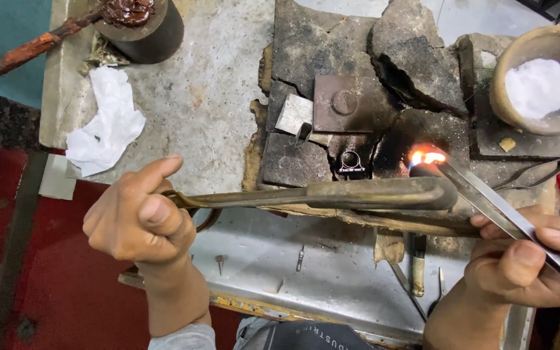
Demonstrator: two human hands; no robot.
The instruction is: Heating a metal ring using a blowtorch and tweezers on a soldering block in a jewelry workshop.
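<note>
A brass blowtorch [358,193] is gripped at its rear by the left hand [139,217], fingers closed around it, nozzle at centre right. Steel tweezers [507,214] are pinched between the fingers of the right hand [526,262], tips at a small flame [426,156]. A ring [350,161] rests on the charred soldering blocks [332,58] on the bench [209,97], just left of the flame.

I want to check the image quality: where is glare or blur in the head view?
Head view: the flame is overexposed; the white powder in the clay bowl loses detail; the left hand and right hand are sharp; the ring sits in dark shade.
</note>
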